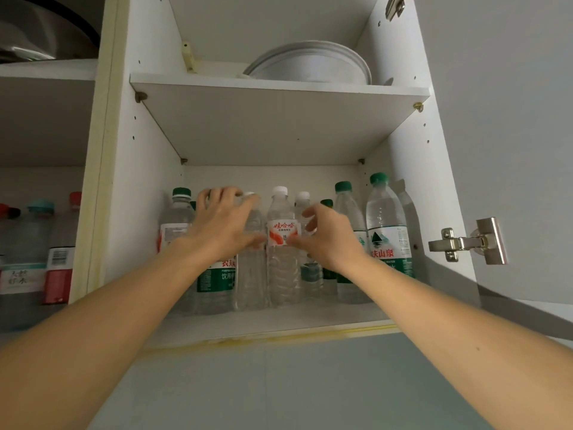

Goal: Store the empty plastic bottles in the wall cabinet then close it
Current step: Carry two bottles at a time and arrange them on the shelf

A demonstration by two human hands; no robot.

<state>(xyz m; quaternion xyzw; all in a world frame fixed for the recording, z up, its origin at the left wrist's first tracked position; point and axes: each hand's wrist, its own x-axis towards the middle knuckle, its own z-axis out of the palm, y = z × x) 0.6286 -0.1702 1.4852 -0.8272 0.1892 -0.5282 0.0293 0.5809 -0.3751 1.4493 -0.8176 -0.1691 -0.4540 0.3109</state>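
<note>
The white wall cabinet (145,169) stands open. Its lower shelf (279,321) holds several empty plastic bottles, upright and close together, with green or white caps. My left hand (220,225) is wrapped around a clear unlabelled bottle (251,280) in the front row, fingers over the bottle tops behind it. A red-labelled, white-capped bottle (282,274) stands just to the right of it. My right hand (328,240) has its fingers apart, its thumb touching that bottle's label and its fingers by a smaller white-capped bottle (310,274) behind. A tall green-labelled bottle (387,231) stands at the far right.
The cabinet door (502,119) is swung open to the right on a metal hinge (465,243). White round dishes (313,65) lie on the upper shelf. A neighbouring open shelf on the left holds more bottles (34,262), with a metal bowl (40,29) above.
</note>
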